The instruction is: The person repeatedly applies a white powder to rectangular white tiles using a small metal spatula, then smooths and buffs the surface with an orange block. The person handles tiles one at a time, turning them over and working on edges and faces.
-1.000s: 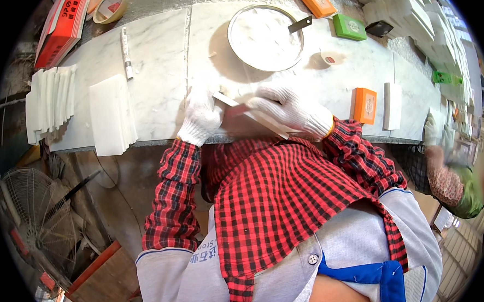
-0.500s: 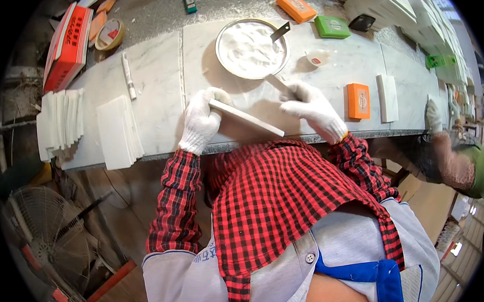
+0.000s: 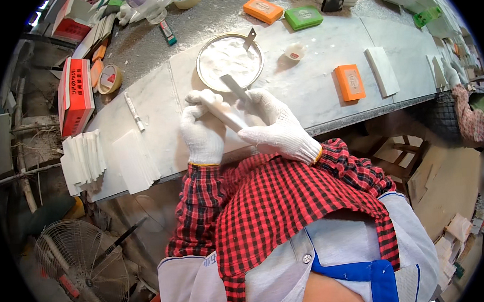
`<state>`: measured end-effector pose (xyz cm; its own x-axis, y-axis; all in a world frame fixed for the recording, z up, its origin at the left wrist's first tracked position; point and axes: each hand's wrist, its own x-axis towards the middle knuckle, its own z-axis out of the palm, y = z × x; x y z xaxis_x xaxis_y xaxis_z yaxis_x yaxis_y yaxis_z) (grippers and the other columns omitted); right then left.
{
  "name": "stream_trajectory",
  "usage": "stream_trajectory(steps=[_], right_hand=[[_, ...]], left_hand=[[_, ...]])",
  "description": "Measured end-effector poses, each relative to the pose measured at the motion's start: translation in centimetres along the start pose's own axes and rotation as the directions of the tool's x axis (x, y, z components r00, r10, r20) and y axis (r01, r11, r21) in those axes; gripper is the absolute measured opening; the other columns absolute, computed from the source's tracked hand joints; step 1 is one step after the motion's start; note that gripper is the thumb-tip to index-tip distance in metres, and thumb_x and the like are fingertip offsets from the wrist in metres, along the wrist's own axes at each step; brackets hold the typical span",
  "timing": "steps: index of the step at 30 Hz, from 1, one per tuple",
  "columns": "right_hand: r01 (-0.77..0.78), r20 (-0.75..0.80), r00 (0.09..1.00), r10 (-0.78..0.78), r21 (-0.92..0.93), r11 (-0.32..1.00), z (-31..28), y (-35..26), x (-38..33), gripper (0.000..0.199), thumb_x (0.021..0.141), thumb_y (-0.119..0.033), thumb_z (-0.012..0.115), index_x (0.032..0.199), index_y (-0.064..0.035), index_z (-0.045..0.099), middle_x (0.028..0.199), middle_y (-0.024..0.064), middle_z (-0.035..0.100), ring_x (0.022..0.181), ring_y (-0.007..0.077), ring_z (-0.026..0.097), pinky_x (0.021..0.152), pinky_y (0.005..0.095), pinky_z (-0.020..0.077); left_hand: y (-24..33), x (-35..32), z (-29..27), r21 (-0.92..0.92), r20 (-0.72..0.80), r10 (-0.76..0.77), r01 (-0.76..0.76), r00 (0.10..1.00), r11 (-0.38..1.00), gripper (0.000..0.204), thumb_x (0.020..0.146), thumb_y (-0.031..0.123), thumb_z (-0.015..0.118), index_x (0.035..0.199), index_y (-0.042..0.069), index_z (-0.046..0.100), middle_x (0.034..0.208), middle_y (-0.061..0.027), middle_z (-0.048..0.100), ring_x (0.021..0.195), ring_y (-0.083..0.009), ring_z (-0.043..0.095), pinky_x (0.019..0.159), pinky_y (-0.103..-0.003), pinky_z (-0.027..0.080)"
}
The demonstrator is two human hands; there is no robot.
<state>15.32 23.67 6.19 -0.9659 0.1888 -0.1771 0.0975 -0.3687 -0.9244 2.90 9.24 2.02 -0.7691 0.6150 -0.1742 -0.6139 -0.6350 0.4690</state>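
Note:
My left hand (image 3: pixel 202 132), in a white knit glove, is closed round one end of a narrow white slab (image 3: pixel 225 113), held tilted above the table. In my gloved right hand (image 3: pixel 278 123) is a flat metal scraper (image 3: pixel 234 87), its blade pointing up and left over the slab. The right fingers lie close to the slab's near end; whether they touch it I cannot tell. Just beyond both hands stands a round metal bowl (image 3: pixel 263 63) of white paste (image 3: pixel 227 59). A second metal blade (image 3: pixel 250 40) sticks out over its rim.
White slabs (image 3: pixel 83 159) stand stacked at the left beside a fanned pile (image 3: pixel 136 161). Orange boxes (image 3: pixel 350 83), a green box (image 3: pixel 304 17), a small cup (image 3: pixel 294 52) and a single slab (image 3: pixel 382 71) lie rightward. A fan (image 3: pixel 84 274) stands lower left; a co-worker's arm (image 3: pixel 461 106) shows far right.
My right hand has come left and in toward the slab with the scraper. My left hand has turned the slab to a steeper slant. The whole view has shifted and rotated.

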Motion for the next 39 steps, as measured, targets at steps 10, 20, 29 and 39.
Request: stream_trajectory(steps=[10, 20, 29, 39], right_hand=[[-0.162, -0.002, 0.986, 0.167, -0.250, 0.955, 0.1, -2.8, -3.0, 0.029, 0.104, -0.016, 0.057, 0.125, 0.0029, 0.063, 0.102, 0.0061, 0.070, 0.088, 0.0086, 0.062, 0.079, 0.0266, 0.0531], [0.418, 0.197, 0.903, -0.381, -0.601, 0.681, -0.3, -0.4, -1.8, 0.037, 0.091, -0.008, 0.071, 0.128, -0.0090, 0.068, 0.096, 0.0149, 0.075, 0.083, 0.0280, 0.075, 0.074, 0.0347, 0.0581], [0.376, 0.228, 0.923, -0.311, -0.714, 0.590, -0.7, 0.9, -2.3, 0.043, 0.091, -0.019, 0.074, 0.133, -0.0254, 0.069, 0.081, 0.0104, 0.071, 0.069, 0.0280, 0.071, 0.062, 0.0353, 0.0561], [0.360, 0.312, 0.929, -0.197, -0.643, 0.676, -1.7, 0.3, -3.6, 0.039, 0.091, -0.013, 0.076, 0.127, -0.0249, 0.073, 0.079, 0.0134, 0.069, 0.063, 0.0262, 0.068, 0.060, 0.0321, 0.0551]], left_hand=[[-1.0, 0.5, 1.4, -0.537, 0.533, -0.024, 0.360, 0.845, 0.763, 0.016, 0.104, 0.018, 0.046, 0.103, 0.010, 0.060, 0.087, -0.0002, 0.045, 0.077, -0.0132, 0.047, 0.072, -0.030, 0.043], [-2.3, 0.7, 2.2, -0.469, 0.572, -0.136, 0.458, 0.809, 0.755, 0.012, 0.103, 0.017, 0.049, 0.105, 0.010, 0.059, 0.086, -0.0005, 0.045, 0.074, -0.0146, 0.043, 0.068, -0.029, 0.041], [-2.7, 0.7, 1.8, -0.531, 0.360, -0.291, 0.451, 0.886, 0.717, 0.022, 0.104, 0.019, 0.046, 0.091, 0.007, 0.057, 0.075, -0.0019, 0.041, 0.066, -0.0171, 0.040, 0.060, -0.033, 0.039], [-3.9, 0.6, 0.5, -0.531, 0.418, -0.215, 0.429, 0.882, 0.731, 0.019, 0.104, 0.017, 0.047, 0.103, 0.005, 0.061, 0.077, -0.0003, 0.042, 0.068, -0.0151, 0.042, 0.064, -0.031, 0.042]])
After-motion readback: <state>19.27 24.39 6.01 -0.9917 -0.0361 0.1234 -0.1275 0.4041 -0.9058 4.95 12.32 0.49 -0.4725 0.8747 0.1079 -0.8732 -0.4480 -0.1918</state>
